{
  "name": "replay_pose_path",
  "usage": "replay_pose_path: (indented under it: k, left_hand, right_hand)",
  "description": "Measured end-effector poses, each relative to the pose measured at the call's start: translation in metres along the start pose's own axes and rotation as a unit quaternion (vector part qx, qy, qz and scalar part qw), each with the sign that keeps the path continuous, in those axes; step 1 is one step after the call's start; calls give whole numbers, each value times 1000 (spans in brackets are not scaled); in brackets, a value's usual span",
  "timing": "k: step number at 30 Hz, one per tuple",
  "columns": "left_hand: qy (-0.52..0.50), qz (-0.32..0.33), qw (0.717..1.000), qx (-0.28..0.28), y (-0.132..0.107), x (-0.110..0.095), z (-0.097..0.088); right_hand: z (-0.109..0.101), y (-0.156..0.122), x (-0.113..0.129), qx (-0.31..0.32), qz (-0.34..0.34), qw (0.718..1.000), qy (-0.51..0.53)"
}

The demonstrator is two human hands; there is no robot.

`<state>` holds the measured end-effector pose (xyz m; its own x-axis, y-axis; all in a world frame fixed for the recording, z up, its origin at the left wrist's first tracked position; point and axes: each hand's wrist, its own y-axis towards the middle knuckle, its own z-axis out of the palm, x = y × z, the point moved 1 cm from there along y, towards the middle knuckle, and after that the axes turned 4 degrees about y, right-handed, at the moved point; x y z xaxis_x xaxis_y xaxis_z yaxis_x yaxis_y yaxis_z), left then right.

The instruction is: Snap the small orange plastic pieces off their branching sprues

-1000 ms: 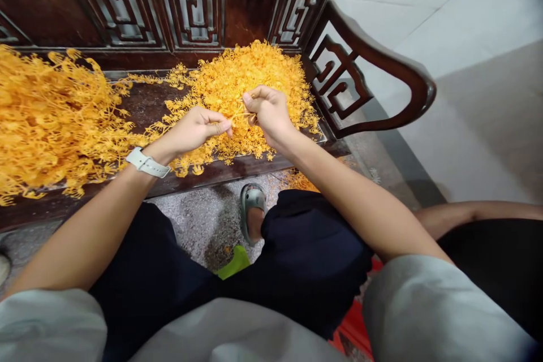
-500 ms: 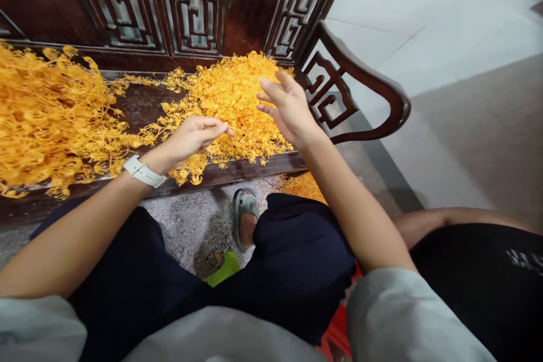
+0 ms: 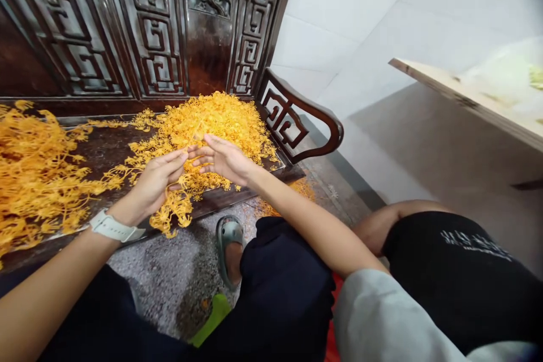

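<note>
Both hands low over the bench, left of centre in the frame. Left hand: fingers curled, thumb and forefinger tips close together; whether a thin stem sits between them, cannot tell. Right hand: fingers loosely spread, thumb apart, no hold visible; tips near the left hand's, contact uncertain. Small pile of yellow sprigs mid-frame, behind the hands; larger heap at the left edge. Loose clump at the bench's front edge, below the left hand. Step in hand, probably: fingertip work on single sprigs. Next move seems to call for a light, precise pinch; stems look prone to snag.
</note>
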<state>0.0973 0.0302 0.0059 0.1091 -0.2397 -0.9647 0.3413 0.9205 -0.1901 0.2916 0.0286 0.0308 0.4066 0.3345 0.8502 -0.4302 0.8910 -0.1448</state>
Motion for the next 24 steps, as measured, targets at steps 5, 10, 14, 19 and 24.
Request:
replay_pose_path:
  k: [5, 10, 14, 19, 24]
  left_hand:
    - [55, 15, 998, -2, -3, 0, -4]
    - [-13, -23, 996, 85, -1, -4, -14]
    - [28, -27, 995, 95, 2, -4, -8]
    - [55, -31, 992, 110, -7, 0, -6]
    - [25, -21, 998, 47, -4, -5, -25]
  right_hand:
    - [-11, 7, -7, -9, -34, 999, 0]
    - [-20, 14, -6, -114, -107, 984, -84]
    - [-23, 25, 4, -210, -149, 957, -136]
    - [-55, 25, 51, -429, -230, 872, 53]
    - [-64, -5, 67, -184, -127, 972, -74]
